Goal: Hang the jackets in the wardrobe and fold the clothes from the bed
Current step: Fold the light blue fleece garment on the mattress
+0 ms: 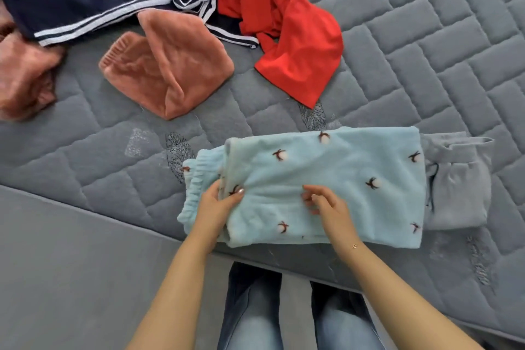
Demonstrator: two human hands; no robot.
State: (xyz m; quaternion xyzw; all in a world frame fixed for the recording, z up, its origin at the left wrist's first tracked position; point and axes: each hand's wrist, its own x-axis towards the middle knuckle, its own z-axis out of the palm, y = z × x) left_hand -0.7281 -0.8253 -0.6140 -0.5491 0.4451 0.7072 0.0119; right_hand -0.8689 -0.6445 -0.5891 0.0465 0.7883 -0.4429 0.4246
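Bed (426,37): we record a grey-blue quilted mattress filling the view; every garment lies on it.
Navy garment (85,0): at 11 o'clock, dark with white stripes, spread loose and unfolded.
Light blue trousers (335,179): at 5 o'clock near the bed edge, fleecy with small dark bird motifs, folded into a flat rectangle, elastic waistband at its left end.
Red garment (301,48): at 1 o'clock, crumpled, its upper part touching the navy garment.
Pink garment (170,71): at 10 o'clock, velvety, loosely bunched, partly under the navy hem; more pink cloth sits at the left border.
Grey garment (457,187): at 3 o'clock, folded, touching the trousers' right edge.
Left hand (218,204): grasping the trousers' folded edge by the waistband, thumb on top.
Right hand (326,204): fingers curled, fingertips on the trousers' middle; we cannot tell whether it pinches cloth.
Writing: we read none.
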